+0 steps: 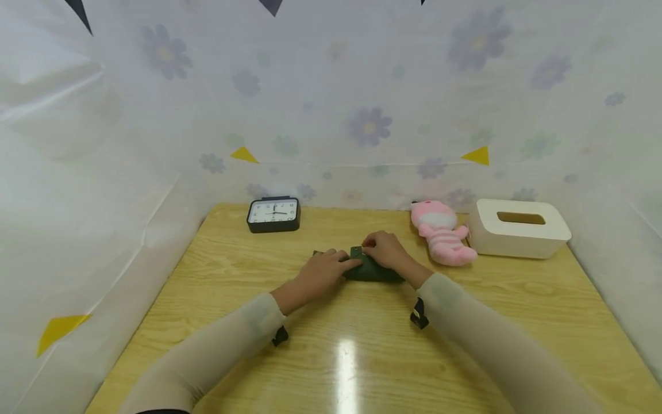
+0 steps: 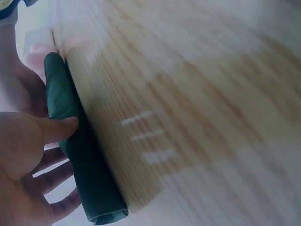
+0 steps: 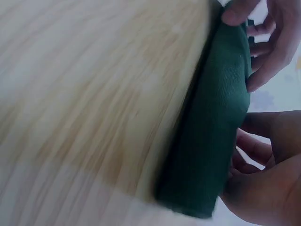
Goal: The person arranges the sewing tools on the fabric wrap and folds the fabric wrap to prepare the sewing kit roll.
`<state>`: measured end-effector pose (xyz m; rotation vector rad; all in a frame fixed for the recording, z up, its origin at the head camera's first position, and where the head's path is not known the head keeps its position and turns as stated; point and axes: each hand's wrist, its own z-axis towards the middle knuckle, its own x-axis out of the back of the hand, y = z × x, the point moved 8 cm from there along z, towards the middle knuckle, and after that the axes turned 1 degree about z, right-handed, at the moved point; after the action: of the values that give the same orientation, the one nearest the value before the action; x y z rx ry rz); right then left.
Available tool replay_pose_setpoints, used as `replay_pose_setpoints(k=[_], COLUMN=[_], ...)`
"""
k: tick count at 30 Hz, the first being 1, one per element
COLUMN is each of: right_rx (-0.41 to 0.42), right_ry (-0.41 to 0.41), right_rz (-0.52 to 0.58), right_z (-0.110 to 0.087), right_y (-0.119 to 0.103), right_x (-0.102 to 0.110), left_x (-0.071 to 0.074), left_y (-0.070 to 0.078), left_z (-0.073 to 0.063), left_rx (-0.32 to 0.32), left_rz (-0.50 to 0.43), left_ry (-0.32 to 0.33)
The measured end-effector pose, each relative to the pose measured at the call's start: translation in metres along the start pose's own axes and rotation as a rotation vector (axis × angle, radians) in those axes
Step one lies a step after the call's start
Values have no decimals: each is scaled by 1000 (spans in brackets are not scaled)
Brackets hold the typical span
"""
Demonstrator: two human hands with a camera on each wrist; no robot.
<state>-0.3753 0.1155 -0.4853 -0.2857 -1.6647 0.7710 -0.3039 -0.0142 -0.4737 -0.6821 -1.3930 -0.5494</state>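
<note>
A dark green soft roll, like a rolled-up fabric or leather pouch (image 1: 376, 272), lies crosswise near the middle of the wooden table. A short tab (image 1: 355, 252) with small metal snaps stands out on its upper side. My left hand (image 1: 322, 272) holds the roll's left part, its thumb across the near face and the fingers behind, as the left wrist view shows. My right hand (image 1: 388, 250) grips the far side just right of the tab with bent fingers. In the right wrist view the right hand (image 3: 268, 174) hides its own fingertips behind the roll (image 3: 207, 122).
A black-framed clock (image 1: 273, 214) stands at the back left of the table (image 1: 248, 368). To the back right, a pink plush toy (image 1: 443, 236) leans beside a white tissue box (image 1: 522, 230). Flower-patterned sheeting (image 1: 320, 103) walls off the back and sides.
</note>
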Motion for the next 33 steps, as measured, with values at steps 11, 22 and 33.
replay_pose_setpoints(k=[11, 22, 33], right_rx=[-189, -112, 33], right_ry=[-72, -96, -101], right_rz=[294, 487, 532], right_z=[19, 7, 2], right_y=[19, 24, 21], right_x=[-21, -18, -18], left_x=[-8, -5, -9], left_y=[-8, -13, -16], left_z=[2, 0, -1], left_rx=[68, 79, 70], left_rz=[-165, -299, -308], left_ry=[-21, -16, 14])
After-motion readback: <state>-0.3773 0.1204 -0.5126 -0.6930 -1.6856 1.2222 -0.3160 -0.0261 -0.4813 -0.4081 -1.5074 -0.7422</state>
